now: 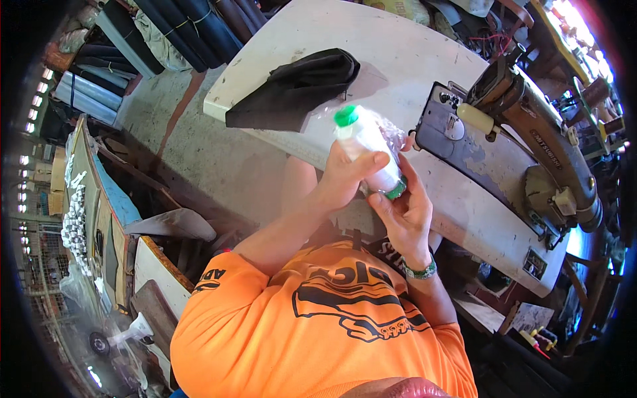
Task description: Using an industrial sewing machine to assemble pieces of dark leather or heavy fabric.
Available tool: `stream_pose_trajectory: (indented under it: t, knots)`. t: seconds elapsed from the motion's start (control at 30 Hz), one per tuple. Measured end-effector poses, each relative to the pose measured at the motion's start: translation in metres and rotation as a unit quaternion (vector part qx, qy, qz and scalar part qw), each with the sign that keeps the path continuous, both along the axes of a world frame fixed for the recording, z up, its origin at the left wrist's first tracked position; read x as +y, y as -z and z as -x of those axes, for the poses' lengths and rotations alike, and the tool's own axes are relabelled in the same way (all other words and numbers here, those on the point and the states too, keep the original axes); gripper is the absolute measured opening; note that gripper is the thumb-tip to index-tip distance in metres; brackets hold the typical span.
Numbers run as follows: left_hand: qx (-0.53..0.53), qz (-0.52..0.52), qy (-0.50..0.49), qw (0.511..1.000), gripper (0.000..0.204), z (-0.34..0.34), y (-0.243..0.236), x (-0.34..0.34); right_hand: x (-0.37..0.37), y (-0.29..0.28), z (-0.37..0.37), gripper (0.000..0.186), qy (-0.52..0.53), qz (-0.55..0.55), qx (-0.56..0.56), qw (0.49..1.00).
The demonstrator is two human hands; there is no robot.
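A spool of white thread (371,149) with green ends is held up over the near edge of the white table, tilted, with clear plastic wrap (393,132) bunched along its far side. My left hand (345,178) is closed round its side, thumb laid across the white thread. At the lower green end, my right hand (408,215) grips the spool between thumb and fingers; some of those fingers are hidden behind it. Beyond my left hand lies a folded black cloth (298,86) on the table. Right of my hands stands a sewing machine (537,129).
The white table (405,50) runs under the machine. Rolls of dark material (179,30) stand at the far left. Nearer on the left, a wooden bench (109,219) holds a heap of small white pieces (76,219). Thread spools (594,93) sit on a rack behind the machine.
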State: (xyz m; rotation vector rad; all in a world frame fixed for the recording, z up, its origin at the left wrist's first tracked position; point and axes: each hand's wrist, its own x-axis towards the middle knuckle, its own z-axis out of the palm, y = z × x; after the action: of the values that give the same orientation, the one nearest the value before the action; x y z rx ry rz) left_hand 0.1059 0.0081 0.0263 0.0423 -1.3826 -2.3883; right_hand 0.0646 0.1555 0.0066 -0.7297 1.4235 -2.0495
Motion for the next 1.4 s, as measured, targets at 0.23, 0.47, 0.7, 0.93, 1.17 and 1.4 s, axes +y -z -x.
stream_pose_trajectory:
  t: [0.23,0.47,0.7,0.93,1.17,1.4]
  knots:
    - [-0.029,-0.01,-0.004,1.0,0.065,-0.001,0.005,-0.01,-0.012,-0.007,-0.001,0.075,-0.025,0.007,0.013,1.0]
    - [0.053,-0.069,-0.095,0.992,0.065,0.004,0.001,-0.031,-0.033,-0.009,-0.012,0.069,0.026,-0.038,0.074,0.996]
    - [-0.011,-0.066,-0.094,0.993,0.041,0.0,0.007,-0.047,-0.05,-0.009,0.017,0.06,0.049,-0.091,0.235,0.966]
    - [0.025,0.27,-0.207,0.94,0.049,0.032,0.008,-0.079,-0.09,-0.062,0.076,0.042,0.139,-0.08,0.41,0.898]
    - [0.021,0.236,-0.163,0.958,0.053,0.039,0.022,-0.077,-0.102,-0.063,0.102,0.012,0.044,-0.028,0.496,0.867]
    - [-0.004,0.386,-0.181,0.904,0.061,0.026,0.02,-0.078,-0.086,-0.066,0.094,0.011,0.07,-0.059,0.485,0.869]
